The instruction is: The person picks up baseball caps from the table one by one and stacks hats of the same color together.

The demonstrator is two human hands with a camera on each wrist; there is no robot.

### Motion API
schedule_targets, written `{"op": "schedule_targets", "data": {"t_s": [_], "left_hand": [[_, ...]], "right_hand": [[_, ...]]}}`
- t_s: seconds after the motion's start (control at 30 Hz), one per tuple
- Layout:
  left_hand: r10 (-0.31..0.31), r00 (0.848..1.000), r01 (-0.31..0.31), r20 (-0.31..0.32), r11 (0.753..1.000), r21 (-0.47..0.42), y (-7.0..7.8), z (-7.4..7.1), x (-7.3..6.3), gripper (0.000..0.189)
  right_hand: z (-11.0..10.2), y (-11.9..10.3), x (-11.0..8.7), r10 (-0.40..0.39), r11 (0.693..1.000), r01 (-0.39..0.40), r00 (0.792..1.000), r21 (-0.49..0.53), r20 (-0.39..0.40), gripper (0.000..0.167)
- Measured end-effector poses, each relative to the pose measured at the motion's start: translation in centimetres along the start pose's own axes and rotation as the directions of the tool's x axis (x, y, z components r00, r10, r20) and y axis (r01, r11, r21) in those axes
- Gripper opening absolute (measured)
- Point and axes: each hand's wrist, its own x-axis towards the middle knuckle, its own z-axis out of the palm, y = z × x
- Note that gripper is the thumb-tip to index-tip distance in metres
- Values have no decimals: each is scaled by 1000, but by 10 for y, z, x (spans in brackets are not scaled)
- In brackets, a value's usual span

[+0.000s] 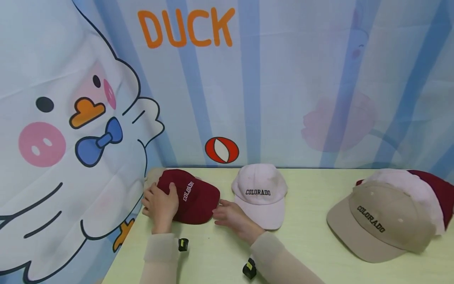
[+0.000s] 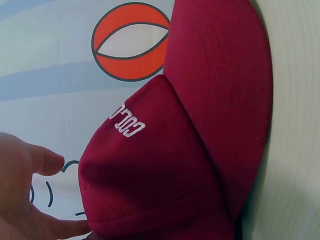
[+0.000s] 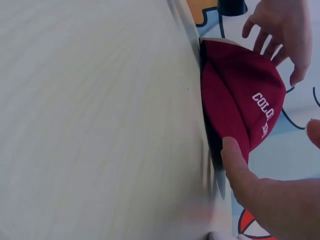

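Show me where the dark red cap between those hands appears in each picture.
Head: the dark red cap lies left of centre, between left hand and right hand.
Left wrist: it fills the middle, brim reaching the top edge.
Right wrist: it is at upper right.
Shared landmark: the printed red-and-white ball, partly visible at the right wrist view's bottom.

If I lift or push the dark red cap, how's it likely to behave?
The dark red cap looks like sewn fabric, so probably light, its crown somewhat floppy. The brim holds a smooth curve, so likely stiffer. Pushing it left could disturb the beige cap peeking out there.
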Motion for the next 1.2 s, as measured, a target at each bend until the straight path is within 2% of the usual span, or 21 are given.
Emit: {"op": "schedule_targets", "data": {"t_s": [0.2,0.37,0.5,0.67,0.87,0.97,1.2], "left_hand": [[-24,999,26,37,998,-58,4,-5,2,72],[20,996,-7,90,989,-146,10,-10,2,70],[52,992,-23,114,971,-240,17,-14,-2,65],[80,992,-44,94,938,-344,30,-19,-9,54],[112,990,-65,85,900,-431,47,-23,-17,51],[118,990,-71,77,888,-454,54,-25,-22,49],[162,986,-126,34,868,-481,71,-27,-36,42]], "right_hand": [[1,0,-4,10,1000,-10,1000,23,-7,74],[0,-2,-8,10,999,-9,1000,38,-16,74],[0,-6,-13,2,999,-2,1000,42,0,74],[-3,-14,-23,-20,1000,19,999,14,27,71],[-14,-21,-37,-45,997,49,998,-67,52,67],[-20,-23,-44,-52,991,59,997,-121,63,67],[-33,-30,-61,-58,968,70,997,-239,60,74]]}}
